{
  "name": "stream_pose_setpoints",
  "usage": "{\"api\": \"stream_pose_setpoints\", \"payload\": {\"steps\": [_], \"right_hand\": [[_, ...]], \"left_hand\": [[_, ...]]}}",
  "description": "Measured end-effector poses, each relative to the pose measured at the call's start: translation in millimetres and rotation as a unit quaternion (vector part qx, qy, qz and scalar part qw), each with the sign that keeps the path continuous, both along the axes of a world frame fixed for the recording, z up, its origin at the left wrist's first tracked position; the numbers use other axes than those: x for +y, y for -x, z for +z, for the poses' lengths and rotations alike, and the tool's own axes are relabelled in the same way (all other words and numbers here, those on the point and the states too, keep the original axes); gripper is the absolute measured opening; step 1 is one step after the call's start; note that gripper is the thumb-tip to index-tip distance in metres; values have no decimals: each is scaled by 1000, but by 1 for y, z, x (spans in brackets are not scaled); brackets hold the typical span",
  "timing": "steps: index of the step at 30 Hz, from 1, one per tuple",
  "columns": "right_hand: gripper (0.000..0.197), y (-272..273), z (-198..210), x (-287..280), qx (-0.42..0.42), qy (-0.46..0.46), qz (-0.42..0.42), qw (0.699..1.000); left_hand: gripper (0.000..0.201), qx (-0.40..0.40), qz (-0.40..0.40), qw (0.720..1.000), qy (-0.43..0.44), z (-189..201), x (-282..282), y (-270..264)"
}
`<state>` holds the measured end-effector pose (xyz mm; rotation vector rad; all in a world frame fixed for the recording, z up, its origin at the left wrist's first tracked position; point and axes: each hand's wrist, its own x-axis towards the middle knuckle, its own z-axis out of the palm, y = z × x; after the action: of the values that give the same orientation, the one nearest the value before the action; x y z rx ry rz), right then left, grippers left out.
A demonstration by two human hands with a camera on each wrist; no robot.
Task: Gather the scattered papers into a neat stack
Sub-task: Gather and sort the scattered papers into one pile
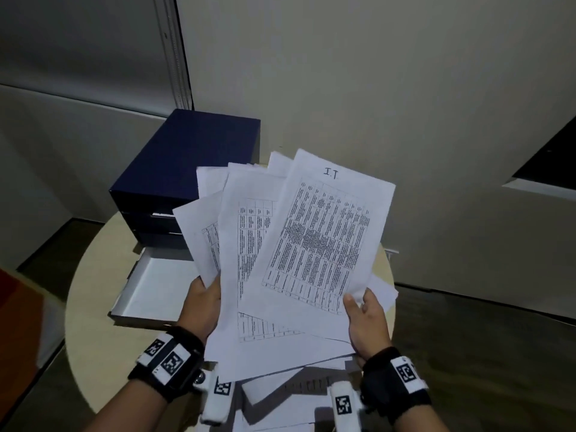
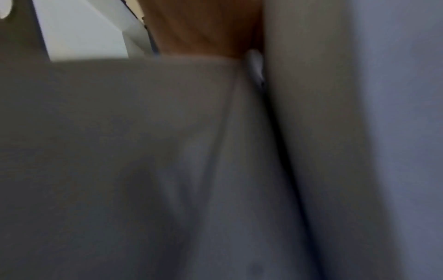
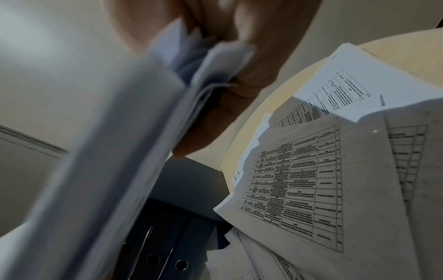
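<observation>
Gripping the fanned papers point(image 1: 299, 244) by their lower edges, the left hand point(image 1: 202, 304) and right hand point(image 1: 367, 322) each curl closed on the bundle above the round table point(image 1: 93, 307), where more sheets point(image 3: 323, 180) lie. Light, floppy and slippery, they should square up best pinched at both side edges.

We see a round, pale table point(image 1: 93, 307) bearing a dark blue drawer box point(image 1: 184, 169) at its far left side. In front of that box lies an open white tray point(image 1: 156, 288), and loose printed papers point(image 3: 311, 180) lie spread across the table's right and near parts.
</observation>
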<state>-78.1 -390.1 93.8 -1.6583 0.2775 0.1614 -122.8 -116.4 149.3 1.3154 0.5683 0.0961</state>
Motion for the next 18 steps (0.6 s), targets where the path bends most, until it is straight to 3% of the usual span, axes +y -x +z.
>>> {"api": "stream_pose_setpoints", "payload": {"steps": [4,6,9,14,18], "right_hand": [[16,2,11,3,-18,-7,13,1000],[20,1,10,2,-23,-15,26,999],[21,1,5,0,-18,-26,47,998],[14,4,13,6,30,-60,76,995],[13,1,-3,7,48,-36,62,996]], "left_hand": [[93,-31,-14,999,-31,4,0,0],[83,-36,-24,999,3,-4,4,-4],[41,-37,-55,996,63,-24,10,-9],[47,-52,-73,993,81,-30,16,-6],[45,-62,-48,996,33,-26,23,-4]]}}
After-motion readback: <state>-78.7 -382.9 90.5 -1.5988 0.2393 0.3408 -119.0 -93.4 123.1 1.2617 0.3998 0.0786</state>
